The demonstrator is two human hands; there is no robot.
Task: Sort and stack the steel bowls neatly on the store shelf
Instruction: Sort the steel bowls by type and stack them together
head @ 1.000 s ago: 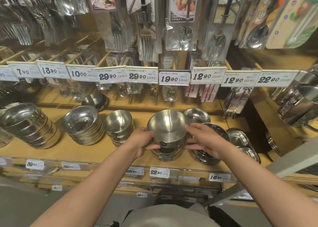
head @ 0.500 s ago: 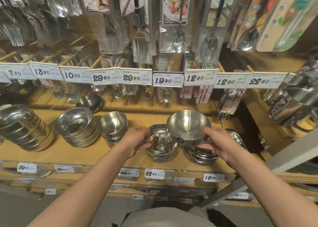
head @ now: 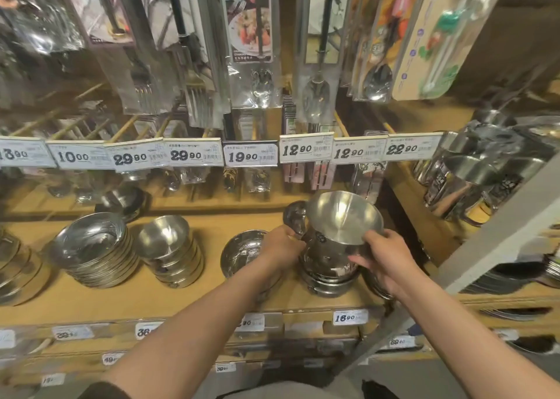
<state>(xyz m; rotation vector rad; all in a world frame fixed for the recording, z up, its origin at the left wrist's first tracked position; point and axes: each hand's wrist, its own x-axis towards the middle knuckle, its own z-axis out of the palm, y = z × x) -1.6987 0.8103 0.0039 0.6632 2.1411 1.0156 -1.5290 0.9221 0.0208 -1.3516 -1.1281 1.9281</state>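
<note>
A deep steel bowl (head: 344, 217) sits tilted on top of a stack of steel bowls (head: 328, 277) at the right of the wooden shelf (head: 181, 298). My right hand (head: 378, 256) grips the bowl's near right side. My left hand (head: 281, 244) presses against its left side. Just left of that stack lies a shallower steel bowl (head: 242, 250), partly hidden by my left forearm. A small bowl (head: 295, 214) peeks out behind the held bowl.
Further left stand a stack of deep bowls (head: 169, 247), a stack of wide shallow bowls (head: 91, 247) and more bowls at the left edge. Price tags (head: 248, 155) and packaged cutlery hang above. Steel mugs (head: 472, 168) fill the right shelf beside a grey post (head: 497, 238).
The deep bowl has moved right, from the middle stack onto the right-hand stack. Both hands followed it, and the camera has swung closer to the shelf.
</note>
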